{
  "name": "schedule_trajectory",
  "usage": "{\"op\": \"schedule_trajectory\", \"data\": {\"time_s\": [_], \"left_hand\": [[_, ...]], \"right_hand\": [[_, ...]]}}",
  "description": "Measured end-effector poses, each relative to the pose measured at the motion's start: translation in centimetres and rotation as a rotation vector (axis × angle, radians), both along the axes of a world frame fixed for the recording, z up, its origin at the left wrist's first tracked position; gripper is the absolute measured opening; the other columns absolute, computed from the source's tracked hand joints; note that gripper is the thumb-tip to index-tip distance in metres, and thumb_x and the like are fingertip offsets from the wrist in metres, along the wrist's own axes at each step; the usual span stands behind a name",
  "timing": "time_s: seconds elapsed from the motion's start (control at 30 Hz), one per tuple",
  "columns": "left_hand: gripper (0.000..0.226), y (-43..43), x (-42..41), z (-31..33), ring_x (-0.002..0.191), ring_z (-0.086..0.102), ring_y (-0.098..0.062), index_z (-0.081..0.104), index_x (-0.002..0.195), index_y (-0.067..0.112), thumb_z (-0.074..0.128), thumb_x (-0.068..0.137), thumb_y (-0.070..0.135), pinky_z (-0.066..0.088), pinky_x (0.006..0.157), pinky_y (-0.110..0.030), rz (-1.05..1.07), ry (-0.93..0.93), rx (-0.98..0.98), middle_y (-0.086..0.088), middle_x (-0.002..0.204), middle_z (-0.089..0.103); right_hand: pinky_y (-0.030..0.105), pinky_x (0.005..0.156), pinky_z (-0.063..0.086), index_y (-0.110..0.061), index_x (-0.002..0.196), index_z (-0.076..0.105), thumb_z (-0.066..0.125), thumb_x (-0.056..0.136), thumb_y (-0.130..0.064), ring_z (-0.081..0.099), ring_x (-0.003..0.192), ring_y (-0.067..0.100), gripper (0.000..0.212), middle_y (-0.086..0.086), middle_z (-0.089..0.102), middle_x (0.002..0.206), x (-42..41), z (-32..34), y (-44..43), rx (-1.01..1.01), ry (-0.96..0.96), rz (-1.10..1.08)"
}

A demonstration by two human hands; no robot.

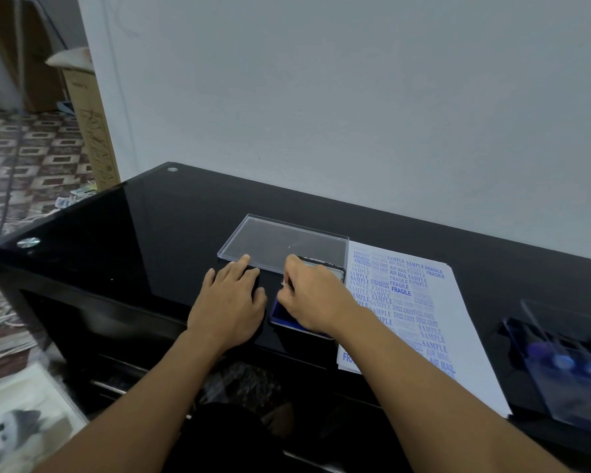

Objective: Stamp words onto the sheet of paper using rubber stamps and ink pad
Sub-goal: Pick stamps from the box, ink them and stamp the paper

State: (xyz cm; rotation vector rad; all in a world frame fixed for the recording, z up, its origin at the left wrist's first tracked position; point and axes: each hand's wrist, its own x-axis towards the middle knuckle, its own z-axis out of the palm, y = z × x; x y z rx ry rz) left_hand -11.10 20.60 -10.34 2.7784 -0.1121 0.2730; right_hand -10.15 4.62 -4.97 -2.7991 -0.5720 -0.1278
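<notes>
Two hands over the black glass bench [151,233]. The left hand [231,307] lies flat, fingers straight and spread, holding nothing. Its forefinger tip touches the near edge of a clear plastic lid [287,240] that lies flat on the bench, likely set aside so the tools stay within reach. The flat palm reads as a brace for the body while the other hand works, and it may also keep the lid from sliding on the slick glass. The right hand [313,298] is curled over the ink pad [280,314], fingertips pinching a small pale piece, probably a rubber stamp [283,282], though the fingers hide most of it. The hand sits low on the pad, which suggests inking is the step in hand. The ink pad sits just beside the left edge of the sheet of paper [447,295], so the trip from ink to page is short. The sheet lies flat to the right, its left part crowded with blue words such as SAMPLE, FRAGILE and AIR MAIL, some overlapping. Free space remains toward its right edge. A clear box [567,370] stands well to the right past the sheet. It is blurred, with blue-topped things inside, possibly spare stamps. Risk, as a judgement: uneven inking gives faint prints like several already there.
</notes>
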Motion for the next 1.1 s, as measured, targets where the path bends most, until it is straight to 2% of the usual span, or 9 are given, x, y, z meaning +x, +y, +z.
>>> {"op": "schedule_trajectory", "data": {"time_s": [0.1,0.37,0.63,0.97,1.1], "left_hand": [[0.048,0.01,0.01,-0.09,0.149,0.018,-0.016,0.040,0.146,0.020,0.033,0.102,0.037,0.012,0.121,-0.046,0.004,-0.002,0.004,0.000,0.164,0.018],[0.047,0.05,0.09,-0.09,0.149,0.018,-0.016,0.040,0.146,0.020,0.033,0.102,0.037,0.012,0.121,-0.046,-0.001,0.003,0.009,0.000,0.164,0.018],[0.047,-0.01,0.07,0.15,0.150,0.017,-0.017,0.040,0.146,0.019,0.033,0.103,0.036,0.011,0.121,-0.047,-0.006,0.018,0.007,-0.001,0.164,0.017],[0.045,-0.06,0.37,0.35,0.149,0.020,-0.018,0.043,0.144,0.018,0.033,0.103,0.036,0.014,0.119,-0.049,-0.014,0.037,0.038,-0.003,0.163,0.018],[0.046,-0.08,0.30,0.53,0.149,0.019,-0.018,0.043,0.144,0.018,0.033,0.103,0.035,0.014,0.120,-0.049,-0.016,0.044,0.038,-0.004,0.164,0.017]], "right_hand": [[0.045,0.070,0.053,-0.013,0.099,0.044,0.048,0.094,-0.025,0.058,0.078,0.036,0.013,0.015,0.063,0.085,-0.04,-0.22,0.03,-0.001,-0.015,-0.004],[0.040,0.062,0.047,-0.011,0.098,0.044,0.048,0.095,-0.023,0.057,0.075,0.035,0.013,0.015,0.062,0.081,-0.29,-0.46,-0.01,0.005,-0.036,-0.007],[0.044,0.067,0.051,-0.011,0.099,0.044,0.047,0.096,-0.024,0.057,0.077,0.035,0.014,0.015,0.063,0.083,-0.13,-0.24,0.05,-0.009,-0.027,-0.006],[0.041,0.062,0.049,-0.011,0.098,0.045,0.048,0.095,-0.022,0.057,0.074,0.034,0.012,0.014,0.062,0.080,-0.33,-0.33,-0.06,0.008,-0.036,-0.004],[0.044,0.067,0.051,-0.011,0.099,0.045,0.048,0.095,-0.023,0.057,0.077,0.036,0.013,0.015,0.063,0.084,-0.23,-0.18,0.08,-0.004,-0.029,-0.005]]}}
